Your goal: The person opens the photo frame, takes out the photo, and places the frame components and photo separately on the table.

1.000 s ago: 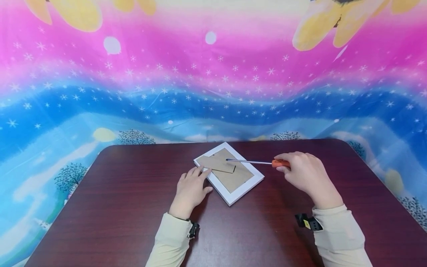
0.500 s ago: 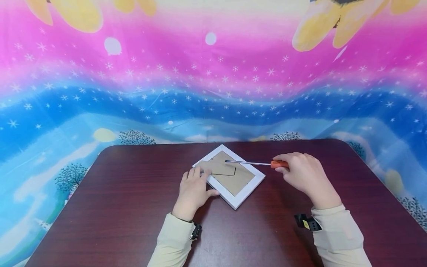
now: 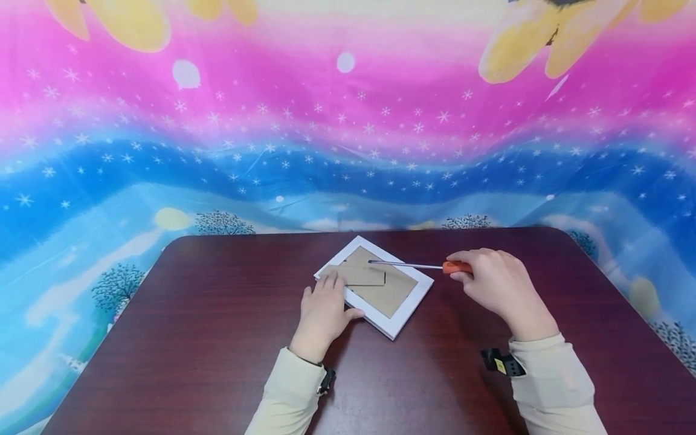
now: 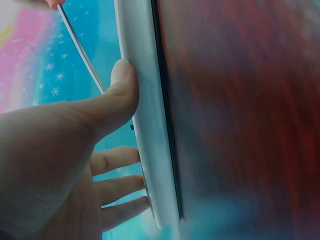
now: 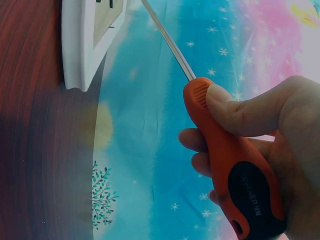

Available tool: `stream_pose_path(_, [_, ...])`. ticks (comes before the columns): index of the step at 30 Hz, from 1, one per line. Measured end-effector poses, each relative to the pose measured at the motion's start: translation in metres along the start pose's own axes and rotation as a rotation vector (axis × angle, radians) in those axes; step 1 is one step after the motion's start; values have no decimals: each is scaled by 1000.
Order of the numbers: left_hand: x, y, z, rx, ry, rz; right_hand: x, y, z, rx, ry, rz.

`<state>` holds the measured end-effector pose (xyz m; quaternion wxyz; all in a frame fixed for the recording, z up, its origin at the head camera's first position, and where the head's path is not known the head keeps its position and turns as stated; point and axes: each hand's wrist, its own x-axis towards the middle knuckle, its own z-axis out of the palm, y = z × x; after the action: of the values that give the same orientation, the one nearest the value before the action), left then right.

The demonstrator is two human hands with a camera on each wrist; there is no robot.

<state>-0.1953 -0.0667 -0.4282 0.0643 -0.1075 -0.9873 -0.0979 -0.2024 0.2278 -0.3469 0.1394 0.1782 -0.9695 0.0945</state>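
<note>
A white picture frame (image 3: 408, 305) lies back side up on the table, one corner toward me. Its brown backing board (image 3: 383, 297) carries a stand flap (image 3: 365, 276) of the same colour. My left hand (image 3: 324, 314) rests on the frame's left side, fingers laid over the flap end and border. In the left wrist view the thumb (image 4: 122, 87) touches the frame's side. My right hand (image 3: 500, 287) grips a screwdriver (image 5: 225, 145) by its orange and black handle, thumb along it. The screwdriver's tip (image 3: 371, 261) is over the backing board beside the flap; contact is unclear.
The dark red wooden table (image 3: 190, 338) runs under both hands. A pink and blue patterned cloth (image 3: 304, 151) hangs behind its far edge. Dark straps (image 3: 502, 362) circle the wrists over light sleeves.
The frame has turned slightly counterclockwise, its near corner swinging to the right. My left hand has slid a little right with it. The right hand and screwdriver have stayed almost still.
</note>
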Motion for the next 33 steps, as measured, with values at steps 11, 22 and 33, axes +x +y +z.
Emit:
stream_pose_path(11, [-5, 24, -1, 133, -17, -64, 0, 0, 0, -2, 5, -3])
stream_pose_path(22, [-8, 42, -1, 234, -9, -161, 0, 0, 0, -11, -7, -2])
stream_pose_path(33, [-2, 11, 0, 111, 54, -64, 1, -1, 1, -5, -12, -4])
